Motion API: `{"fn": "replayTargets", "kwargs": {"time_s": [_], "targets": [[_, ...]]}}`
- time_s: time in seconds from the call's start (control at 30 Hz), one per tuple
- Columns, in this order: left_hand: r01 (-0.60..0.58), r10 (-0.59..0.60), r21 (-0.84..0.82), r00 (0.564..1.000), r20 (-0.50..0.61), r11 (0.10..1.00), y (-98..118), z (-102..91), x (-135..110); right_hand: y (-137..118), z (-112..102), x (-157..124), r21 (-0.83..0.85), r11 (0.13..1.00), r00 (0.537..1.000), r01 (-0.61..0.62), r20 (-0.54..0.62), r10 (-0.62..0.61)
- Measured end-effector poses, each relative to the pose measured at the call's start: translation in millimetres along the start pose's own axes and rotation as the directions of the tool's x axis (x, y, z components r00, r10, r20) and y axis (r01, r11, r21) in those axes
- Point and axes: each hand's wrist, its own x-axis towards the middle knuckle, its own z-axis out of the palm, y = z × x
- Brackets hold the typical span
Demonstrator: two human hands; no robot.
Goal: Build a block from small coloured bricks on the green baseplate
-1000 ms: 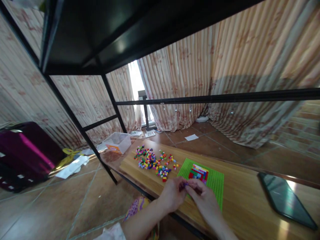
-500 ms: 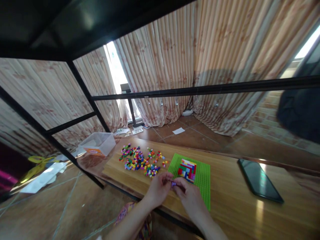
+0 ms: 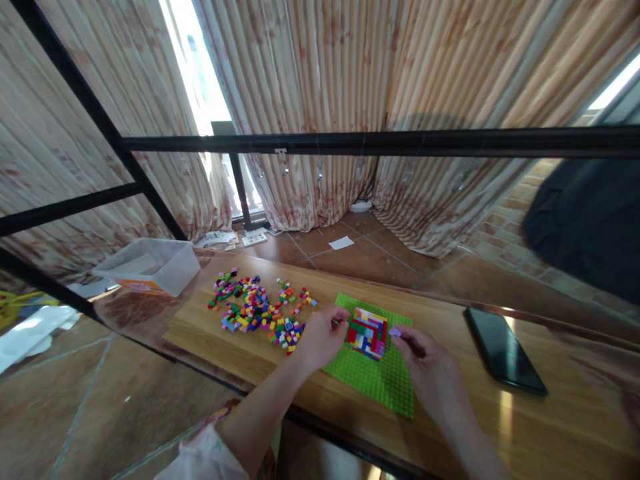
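Observation:
Between the thumb and fingers of my right hand (image 3: 434, 363) is a small purple brick (image 3: 395, 331), held over the right side of the green baseplate (image 3: 387, 387). A block of multicoloured toy bricks (image 3: 367, 333), with red, white, blue, yellow and green pieces, sits on the plate. My left hand (image 3: 324, 339) is at the plate's left edge, beside those bricks. Its fingers are curled together, and anything in them is too small or hidden to make out.
Loose bricks (image 3: 255, 303) lie heaped on the wooden table (image 3: 200, 327) to the left. Behind them stands a clear plastic box (image 3: 175, 270). A dark phone (image 3: 505, 350) lies at the right. A black metal bar (image 3: 330, 143) crosses beyond the table.
My hands have parted: the right moved right with the purple brick, while the left stays by the plate's left edge. The view has tilted down and shifted.

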Motion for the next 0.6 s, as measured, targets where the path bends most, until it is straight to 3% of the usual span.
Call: {"fn": "replayTargets", "kwargs": {"time_s": [0.1,0.2,0.43,0.6], "targets": [[-0.003,0.010,0.187,0.999,-0.038,0.982,-6.7,-5.9,6.4,5.9,-2.8,5.8,-0.046,0.998,0.999,-0.040,-0.004,0.040],[0.023,-0.029,0.265,0.999,0.017,0.964,-9.8,-5.2,6.6,4.4,7.3,6.2,-0.026,1.000,0.998,-0.005,0.055,0.006],[0.011,-0.048,0.271,0.990,0.131,0.963,-7.8,-1.1,-2.0,-2.0,33.1,4.1,-0.085,0.976,0.976,0.200,0.104,-0.191],[0.020,-0.062,0.262,0.987,0.151,0.965,-2.5,1.4,-5.0,0.9,40.7,3.4,-0.144,0.961,0.970,0.236,0.097,-0.223]]}}
